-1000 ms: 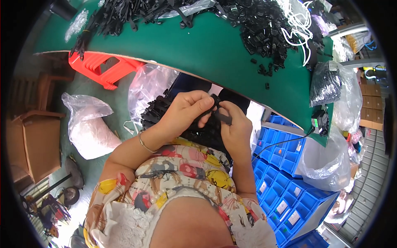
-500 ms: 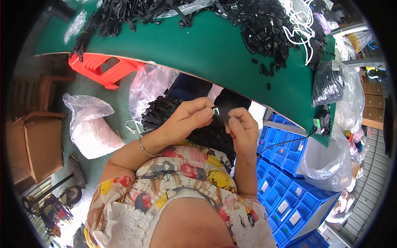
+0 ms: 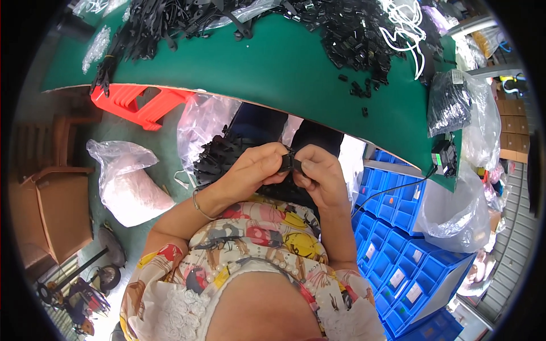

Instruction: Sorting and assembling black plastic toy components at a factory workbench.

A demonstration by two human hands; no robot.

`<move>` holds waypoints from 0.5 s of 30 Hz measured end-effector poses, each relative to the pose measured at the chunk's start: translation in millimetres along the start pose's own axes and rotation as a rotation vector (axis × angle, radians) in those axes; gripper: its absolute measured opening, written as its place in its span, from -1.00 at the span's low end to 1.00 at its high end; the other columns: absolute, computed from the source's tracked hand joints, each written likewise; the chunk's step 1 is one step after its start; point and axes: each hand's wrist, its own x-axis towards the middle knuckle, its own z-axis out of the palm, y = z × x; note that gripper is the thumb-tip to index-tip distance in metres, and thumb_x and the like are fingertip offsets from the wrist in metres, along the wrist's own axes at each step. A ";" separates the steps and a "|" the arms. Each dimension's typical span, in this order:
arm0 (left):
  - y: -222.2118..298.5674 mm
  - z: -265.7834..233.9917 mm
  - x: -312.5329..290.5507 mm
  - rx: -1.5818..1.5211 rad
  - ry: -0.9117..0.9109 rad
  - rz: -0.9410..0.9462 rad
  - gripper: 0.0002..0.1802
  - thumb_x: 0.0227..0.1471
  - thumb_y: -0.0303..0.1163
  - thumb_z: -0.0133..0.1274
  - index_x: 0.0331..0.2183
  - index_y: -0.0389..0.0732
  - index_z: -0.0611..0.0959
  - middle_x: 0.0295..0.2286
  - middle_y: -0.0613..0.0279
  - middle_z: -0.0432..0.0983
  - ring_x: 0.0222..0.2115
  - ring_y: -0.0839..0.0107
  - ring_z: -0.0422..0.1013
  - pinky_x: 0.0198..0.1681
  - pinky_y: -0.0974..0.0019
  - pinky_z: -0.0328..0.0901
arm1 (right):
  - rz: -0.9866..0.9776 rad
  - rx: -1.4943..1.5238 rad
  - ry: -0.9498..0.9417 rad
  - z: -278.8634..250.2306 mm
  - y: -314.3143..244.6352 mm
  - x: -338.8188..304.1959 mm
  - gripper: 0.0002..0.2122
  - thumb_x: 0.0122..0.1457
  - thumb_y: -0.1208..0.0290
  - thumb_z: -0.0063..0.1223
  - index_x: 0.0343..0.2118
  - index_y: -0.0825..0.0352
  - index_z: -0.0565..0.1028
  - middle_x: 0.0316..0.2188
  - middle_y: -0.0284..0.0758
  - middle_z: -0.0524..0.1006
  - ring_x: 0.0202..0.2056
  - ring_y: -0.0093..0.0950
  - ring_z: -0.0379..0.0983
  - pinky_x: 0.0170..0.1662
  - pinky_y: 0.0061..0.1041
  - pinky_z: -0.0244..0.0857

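Note:
Both hands meet over my lap, in front of my chest. My left hand (image 3: 257,166) pinches a small black plastic buckle (image 3: 288,159) between thumb and fingers. My right hand (image 3: 321,175) is closed on a short dark strap end (image 3: 298,166), which touches the buckle. Fingers hide much of both pieces, so I cannot tell whether the strap passes through the buckle. Just left of my hands, a bunch of black straps (image 3: 213,163) lies by my lap.
A green table (image 3: 284,68) stands ahead, bearing heaped black straps (image 3: 153,28), small black plastic pieces (image 3: 358,48) and white cord (image 3: 406,28). Blue bins (image 3: 392,267) stand at right. On the left are a red plastic stool (image 3: 139,108), a filled clear bag (image 3: 131,184) and a cardboard box (image 3: 65,210).
My right hand has moved left to meet my left hand, closing the gap between them. The buckle's opening, visible before, is now mostly covered by fingers.

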 end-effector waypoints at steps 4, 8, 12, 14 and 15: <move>-1.4 2.4 0.7 -0.026 -0.005 0.024 -0.62 0.14 -0.08 -0.18 -0.41 -0.24 0.43 -0.62 0.40 0.24 -0.62 0.68 0.07 -0.57 0.59 -0.03 | -0.006 0.041 -0.004 -1.3 1.2 -2.7 -0.88 0.12 0.46 -0.09 -0.39 0.43 0.39 -0.62 -0.47 0.29 -0.63 -0.74 0.13 -0.60 -0.78 -0.06; -1.9 1.7 -0.9 0.014 -0.008 -0.003 -0.61 0.14 -0.07 -0.19 -0.41 -0.23 0.43 -0.62 0.40 0.24 -0.62 0.68 0.07 -0.57 0.59 -0.03 | 0.027 -0.011 0.004 2.9 -0.1 -3.1 -0.88 0.12 0.46 -0.09 -0.38 0.41 0.40 -0.62 -0.48 0.29 -0.63 -0.74 0.12 -0.59 -0.76 -0.05; -0.7 1.6 -1.8 0.070 -0.022 -0.032 -0.63 0.15 -0.09 -0.19 -0.42 -0.23 0.43 -0.61 0.42 0.24 -0.60 0.68 0.09 -0.56 0.59 -0.01 | 0.015 -0.074 -0.003 3.3 -2.6 -4.8 -0.90 0.13 0.47 -0.10 -0.39 0.40 0.40 -0.62 -0.50 0.29 -0.62 -0.75 0.13 -0.57 -0.76 -0.02; 2.0 3.2 -2.1 0.116 -0.027 -0.037 -0.64 0.15 -0.11 -0.19 -0.42 -0.23 0.43 -0.61 0.42 0.23 -0.59 0.68 0.10 -0.56 0.59 0.00 | -0.024 -0.168 0.025 7.5 -2.7 -5.6 -0.91 0.13 0.48 -0.11 -0.39 0.39 0.39 -0.62 -0.51 0.29 -0.60 -0.75 0.14 -0.55 -0.76 0.00; 5.7 5.3 -2.2 0.162 -0.013 -0.048 -0.65 0.15 -0.12 -0.19 -0.43 -0.24 0.42 -0.61 0.42 0.23 -0.59 0.68 0.11 -0.55 0.59 0.02 | -0.061 -0.264 0.052 8.8 -2.6 -5.7 -0.91 0.14 0.49 -0.11 -0.40 0.39 0.38 -0.61 -0.51 0.29 -0.59 -0.76 0.15 -0.53 -0.76 0.02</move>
